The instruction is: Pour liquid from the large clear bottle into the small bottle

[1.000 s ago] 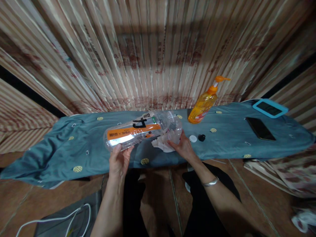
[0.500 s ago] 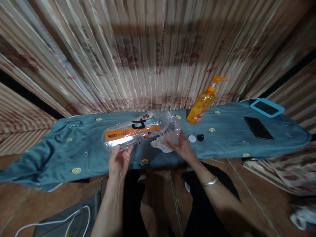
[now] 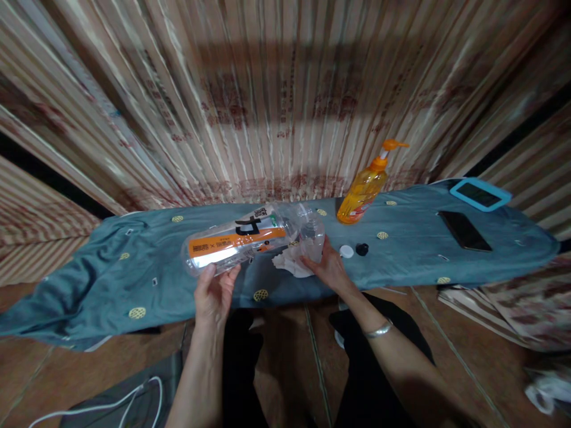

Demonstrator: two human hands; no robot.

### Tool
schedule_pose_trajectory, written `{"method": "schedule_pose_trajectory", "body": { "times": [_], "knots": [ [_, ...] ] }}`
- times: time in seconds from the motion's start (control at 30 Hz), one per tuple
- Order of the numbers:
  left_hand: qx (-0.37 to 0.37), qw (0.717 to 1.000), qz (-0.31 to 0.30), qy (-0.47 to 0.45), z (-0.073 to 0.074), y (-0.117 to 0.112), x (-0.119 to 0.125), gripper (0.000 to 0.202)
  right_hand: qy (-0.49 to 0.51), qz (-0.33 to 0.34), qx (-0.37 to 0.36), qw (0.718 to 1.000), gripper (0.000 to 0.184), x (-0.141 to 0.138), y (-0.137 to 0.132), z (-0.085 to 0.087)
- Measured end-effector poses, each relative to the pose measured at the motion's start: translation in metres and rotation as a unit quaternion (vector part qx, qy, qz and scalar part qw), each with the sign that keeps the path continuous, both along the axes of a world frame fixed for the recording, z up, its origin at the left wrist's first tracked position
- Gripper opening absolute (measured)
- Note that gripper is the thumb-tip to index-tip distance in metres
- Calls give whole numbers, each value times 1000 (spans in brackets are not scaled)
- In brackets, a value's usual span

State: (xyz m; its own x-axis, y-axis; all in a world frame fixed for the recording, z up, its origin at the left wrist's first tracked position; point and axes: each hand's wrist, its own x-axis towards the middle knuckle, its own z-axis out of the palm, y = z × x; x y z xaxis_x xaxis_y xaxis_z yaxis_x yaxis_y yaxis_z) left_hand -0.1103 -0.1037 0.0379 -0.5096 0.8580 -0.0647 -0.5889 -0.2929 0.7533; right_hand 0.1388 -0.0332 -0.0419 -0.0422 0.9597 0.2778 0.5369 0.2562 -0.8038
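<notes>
My left hand (image 3: 216, 291) is closed around the lower end of a big clear plastic bottle (image 3: 236, 241) with a silver and orange label. The bottle lies tilted, its base toward the left. My right hand (image 3: 328, 264) grips a crumpled white tissue (image 3: 294, 261) at the bottle's other end. Beside those fingers is a clear ridged plastic part (image 3: 314, 226); whether it is joined to the bottle I cannot tell. To the right of my right hand lie a white round cap (image 3: 347, 251) and a small black cap-like piece (image 3: 362, 249).
A pump bottle of orange-yellow liquid (image 3: 363, 190) stands at the back of the narrow cloth-covered board (image 3: 401, 255). Farther right are a black phone (image 3: 464, 230) and a blue-framed device (image 3: 480, 194). A pleated curtain (image 3: 276, 107) hangs behind. A white cable (image 3: 89, 410) lies at lower left.
The view has shifted very slightly. Both hands keep their grips, and the large bottle and tissue stay nearly where they were.
</notes>
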Motion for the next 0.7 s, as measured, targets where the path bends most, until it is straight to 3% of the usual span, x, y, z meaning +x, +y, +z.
{"method": "schedule_pose_trajectory", "body": {
  "times": [0.17,0.33,0.7],
  "knots": [
    [-4,1000,-9,2,-3,0,-2,58,2,0,-3,1000,47,1,1,-2],
    [-9,999,-10,-33,-5,2,-1,47,2,1,15,1000,48,0,0,-3],
    [-17,999,-6,-38,-8,3,-3,43,-3,3,22,1000,49,-2,0,-4]
  ]
}}
